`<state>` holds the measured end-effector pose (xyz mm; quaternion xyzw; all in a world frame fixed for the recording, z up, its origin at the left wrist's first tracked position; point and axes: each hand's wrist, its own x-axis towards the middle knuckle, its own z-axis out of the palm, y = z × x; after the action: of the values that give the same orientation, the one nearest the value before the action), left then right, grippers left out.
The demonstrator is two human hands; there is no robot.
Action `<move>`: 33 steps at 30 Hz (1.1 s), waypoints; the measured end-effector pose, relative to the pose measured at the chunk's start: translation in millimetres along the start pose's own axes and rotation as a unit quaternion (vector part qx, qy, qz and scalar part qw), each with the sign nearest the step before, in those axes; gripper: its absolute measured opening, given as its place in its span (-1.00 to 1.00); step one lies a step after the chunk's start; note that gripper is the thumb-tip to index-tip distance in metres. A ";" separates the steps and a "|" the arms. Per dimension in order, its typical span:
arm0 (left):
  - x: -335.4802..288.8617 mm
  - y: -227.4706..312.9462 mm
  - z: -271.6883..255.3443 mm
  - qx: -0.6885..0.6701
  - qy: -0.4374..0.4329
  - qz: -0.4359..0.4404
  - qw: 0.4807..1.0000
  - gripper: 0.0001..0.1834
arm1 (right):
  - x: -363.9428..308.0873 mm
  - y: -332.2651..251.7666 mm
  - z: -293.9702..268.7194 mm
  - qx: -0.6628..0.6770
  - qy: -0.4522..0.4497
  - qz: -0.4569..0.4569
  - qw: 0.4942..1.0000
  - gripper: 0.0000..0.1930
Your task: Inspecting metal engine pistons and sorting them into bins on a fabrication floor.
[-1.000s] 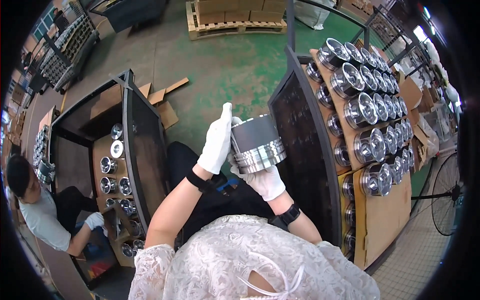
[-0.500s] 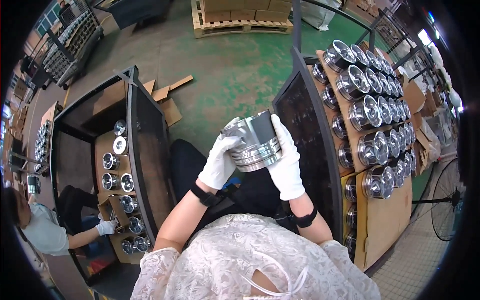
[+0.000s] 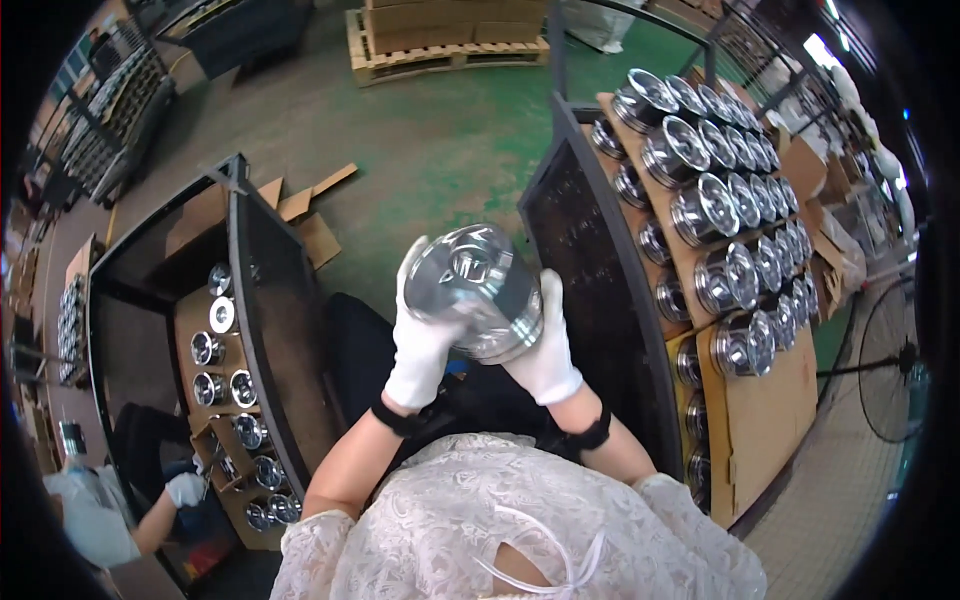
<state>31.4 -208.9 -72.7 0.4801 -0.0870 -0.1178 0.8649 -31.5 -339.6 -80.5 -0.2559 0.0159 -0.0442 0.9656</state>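
A shiny metal engine piston [image 3: 470, 275] is held up in front of me between both hands, its crown with a recessed bowl tilted up toward me. My left hand [image 3: 418, 345], in a white glove, is closed on the piston's left side. White-gloved too, my right hand [image 3: 548, 350] grips its lower right side, near the ring grooves. Motion blurs the piston's lower part. Rows of similar pistons [image 3: 705, 210] stand on cardboard sheets at my right.
A black metal-framed cart [image 3: 240, 290] at left holds several pistons [image 3: 208, 348]. Beyond it a co-worker's gloved hand [image 3: 186, 490] reaches in. Cardboard scraps [image 3: 318, 240] lie on the floor. Ahead is a wooden pallet [image 3: 450, 62] with boxes; a fan [image 3: 900, 360] stands far right.
The piston has been turned so its crown now faces up toward me, where its side showed before. My hands have shifted their hold, and the whole view has swung slightly.
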 end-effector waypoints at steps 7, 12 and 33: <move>-13.5 15.1 13.8 0.378 -0.223 0.359 0.824 0.49 | 12.4 -36.1 3.3 0.113 0.038 0.095 0.988 -0.48; -15.4 19.3 32.6 0.307 -0.212 0.305 0.876 0.39 | 10.3 -59.5 -5.3 -0.143 -0.022 0.025 0.989 -0.39; 34.2 -34.5 88.2 0.320 -0.338 -0.118 0.877 -0.27 | -241.2 -286.0 43.1 -0.605 0.428 0.011 0.671 -0.57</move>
<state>36.7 -307.8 -54.6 0.6684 -0.3500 -0.3397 0.5615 -291.4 -543.3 100.6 -0.7370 0.4535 -0.1191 0.4869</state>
